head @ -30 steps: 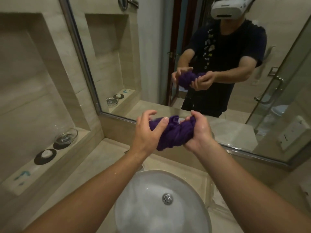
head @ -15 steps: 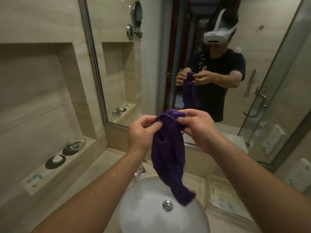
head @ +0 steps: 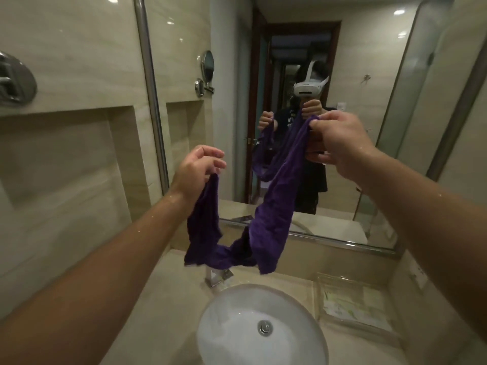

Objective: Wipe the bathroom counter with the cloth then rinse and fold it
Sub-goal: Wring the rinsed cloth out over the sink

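Observation:
A wet purple cloth [head: 271,212] hangs in a sagging U between my two hands, above the tap and the white sink [head: 232,335]. My left hand [head: 197,172] pinches one end at about chest height. Higher up and to the right, my right hand [head: 340,143] pinches the other end between thumb and fingers. The cloth's lowest folds dangle just above the chrome tap [head: 217,277]. The beige stone counter [head: 163,299] runs around the sink.
A large mirror [head: 355,75] fills the wall ahead and shows a person wearing a headset with the cloth. A clear tray [head: 353,306] with paper lies on the counter right of the sink. A recessed wall niche [head: 66,159] is at the left.
The cloth was bunched between both hands, then hung from both hands close together. Now my hands have moved apart, right hand up, left hand down, spreading the cloth out. The view tilted upward.

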The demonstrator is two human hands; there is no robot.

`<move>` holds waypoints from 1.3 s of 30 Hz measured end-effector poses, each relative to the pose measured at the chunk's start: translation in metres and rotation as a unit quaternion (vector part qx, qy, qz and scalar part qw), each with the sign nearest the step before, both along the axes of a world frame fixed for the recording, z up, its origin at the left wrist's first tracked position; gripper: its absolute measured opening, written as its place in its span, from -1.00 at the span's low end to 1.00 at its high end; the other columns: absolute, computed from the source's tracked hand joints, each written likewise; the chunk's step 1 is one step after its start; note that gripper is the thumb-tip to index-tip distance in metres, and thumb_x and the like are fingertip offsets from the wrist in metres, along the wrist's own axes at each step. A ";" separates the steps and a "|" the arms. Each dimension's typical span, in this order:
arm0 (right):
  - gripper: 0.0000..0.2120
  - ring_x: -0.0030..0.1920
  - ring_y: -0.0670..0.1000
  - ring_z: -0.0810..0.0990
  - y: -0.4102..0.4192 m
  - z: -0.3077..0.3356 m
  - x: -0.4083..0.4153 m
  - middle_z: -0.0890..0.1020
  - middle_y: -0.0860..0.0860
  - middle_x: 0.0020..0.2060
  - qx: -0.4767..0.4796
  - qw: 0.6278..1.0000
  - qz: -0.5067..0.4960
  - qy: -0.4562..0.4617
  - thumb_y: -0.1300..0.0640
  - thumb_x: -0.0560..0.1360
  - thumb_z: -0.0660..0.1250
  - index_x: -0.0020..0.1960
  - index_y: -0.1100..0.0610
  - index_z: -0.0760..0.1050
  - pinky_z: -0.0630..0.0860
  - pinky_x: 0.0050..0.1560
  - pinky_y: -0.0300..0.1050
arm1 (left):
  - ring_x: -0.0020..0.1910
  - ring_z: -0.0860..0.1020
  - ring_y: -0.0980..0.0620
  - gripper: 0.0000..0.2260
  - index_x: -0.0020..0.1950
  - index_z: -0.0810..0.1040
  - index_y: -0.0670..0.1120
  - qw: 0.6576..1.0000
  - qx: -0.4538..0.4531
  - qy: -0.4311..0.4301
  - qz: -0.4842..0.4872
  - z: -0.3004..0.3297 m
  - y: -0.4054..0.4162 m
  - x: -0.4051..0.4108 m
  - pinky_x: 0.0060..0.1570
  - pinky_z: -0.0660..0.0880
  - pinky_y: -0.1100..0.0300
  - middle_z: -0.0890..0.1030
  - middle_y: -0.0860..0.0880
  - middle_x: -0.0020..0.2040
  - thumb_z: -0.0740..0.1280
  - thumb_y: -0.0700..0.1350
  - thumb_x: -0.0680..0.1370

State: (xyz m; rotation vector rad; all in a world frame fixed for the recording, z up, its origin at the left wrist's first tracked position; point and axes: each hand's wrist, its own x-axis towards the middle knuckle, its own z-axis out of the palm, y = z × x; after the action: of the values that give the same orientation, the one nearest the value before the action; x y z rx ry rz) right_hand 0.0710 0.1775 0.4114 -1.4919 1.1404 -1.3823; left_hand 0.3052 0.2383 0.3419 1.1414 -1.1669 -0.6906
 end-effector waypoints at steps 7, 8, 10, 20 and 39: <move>-0.89 -0.03 0.05 0.67 0.016 0.068 0.035 0.60 0.05 -0.05 -0.117 0.993 -0.009 -0.004 0.09 0.64 0.27 0.15 0.05 0.50 0.69 -0.01 0.03 | 0.02 0.68 -0.03 -0.65 0.26 0.56 -0.05 0.989 0.053 -0.068 -0.120 0.009 -0.002 -0.056 -0.09 0.62 0.11 0.69 -0.06 0.06 0.49 -0.12 0.50; -0.90 -0.03 0.05 0.66 0.016 0.077 0.036 0.60 0.05 -0.04 -0.132 0.991 -0.019 -0.006 0.08 0.64 0.28 0.13 0.05 0.51 0.69 -0.01 0.04 | -0.03 0.70 -0.05 -0.72 0.19 0.60 -0.07 0.992 0.036 -0.051 -0.108 0.008 -0.004 -0.063 -0.10 0.66 0.05 0.71 -0.08 0.01 0.50 -0.15 0.49; -0.92 -0.03 0.06 0.67 0.013 0.091 0.033 0.62 0.07 -0.02 -0.160 0.987 -0.033 -0.007 0.08 0.63 0.28 0.09 0.04 0.51 0.69 -0.03 0.04 | -0.13 0.72 -0.03 -0.88 0.06 0.64 -0.11 0.997 -0.001 -0.018 -0.081 0.013 -0.004 -0.067 -0.12 0.67 0.07 0.72 -0.14 -0.06 0.46 -0.20 0.53; -0.92 -0.02 0.15 0.70 -0.017 0.111 -0.023 0.67 0.13 -0.01 -0.122 0.992 -0.018 0.014 0.11 0.59 0.25 0.04 0.05 0.51 0.69 -0.14 0.08 | -0.18 0.69 -0.08 -0.84 -0.01 0.65 -0.09 0.990 0.002 -0.144 0.000 0.065 -0.003 -0.007 -0.25 0.60 0.12 0.73 -0.07 -0.15 0.36 -0.01 0.59; -0.95 -0.23 -0.08 0.61 -0.043 0.080 -0.021 0.61 0.01 -0.26 -0.047 0.966 0.254 0.036 0.19 0.56 0.41 -0.09 0.11 0.58 0.62 -0.20 -0.16 | -0.45 0.40 0.09 -0.47 -0.38 0.46 0.00 0.943 0.154 -0.295 0.030 0.132 0.095 0.075 -0.54 0.31 0.30 0.51 -0.01 -0.40 0.63 0.32 0.03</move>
State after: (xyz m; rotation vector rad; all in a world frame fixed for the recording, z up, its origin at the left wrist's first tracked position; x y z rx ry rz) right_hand 0.0498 0.1350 0.4919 -1.7600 0.6686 -1.0422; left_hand 0.3798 0.3331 0.4736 1.7169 -1.5479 -0.5038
